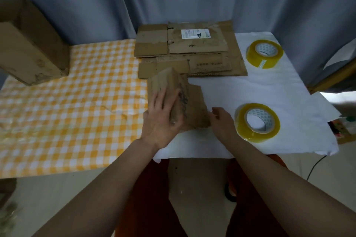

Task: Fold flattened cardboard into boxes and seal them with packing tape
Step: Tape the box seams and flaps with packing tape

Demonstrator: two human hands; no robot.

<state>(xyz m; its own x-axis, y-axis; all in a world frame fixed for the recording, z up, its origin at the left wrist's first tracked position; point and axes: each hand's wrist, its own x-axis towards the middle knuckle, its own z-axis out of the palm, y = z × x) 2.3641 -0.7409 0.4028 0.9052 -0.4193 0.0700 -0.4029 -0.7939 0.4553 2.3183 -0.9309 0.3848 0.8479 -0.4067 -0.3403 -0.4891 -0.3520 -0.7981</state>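
Observation:
A small, worn cardboard box (pixel 182 92), partly folded up, stands on the white cloth near the table's front middle. My left hand (pixel 161 117) lies on its left face with the fingers spread and the thumb wrapped round its near corner. At the box's lower right flap, my right hand (pixel 221 121) touches the edge with bent fingers; whether it pinches the flap is unclear. Behind the box lies a stack of flattened cardboard (pixel 192 52), the top piece bearing a white label. Two rolls of yellowish packing tape sit to the right, one near (pixel 257 122) and one far (pixel 264 53).
A large closed cardboard box (pixel 28 44) stands at the back left on the yellow checked tablecloth (pixel 67 111). The white cloth (pixel 279 86) covers the right half of the table. Grey curtains hang behind. Clutter lies past the table's right edge.

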